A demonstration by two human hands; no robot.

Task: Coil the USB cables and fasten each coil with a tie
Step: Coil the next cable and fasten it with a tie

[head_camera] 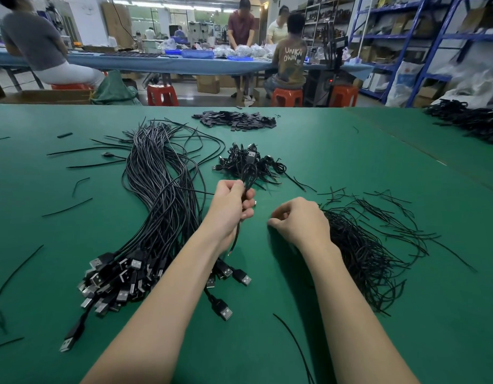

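Coiled USB cable [248, 176] held up in our left hand [232, 209], mid-table.
Left fingers wrap the coil's lower part; its plug [251, 157] points to the far side and a loose tail hangs near our wrist. Our right hand [300, 220] sits knuckles-up at the left edge of the tie pile [361, 245], fingers curled; we can't tell if it pinches a tie. Uncoiled cable bundle [156, 217] lies left, finished coils [251, 164] just beyond, on the green table [350, 162].
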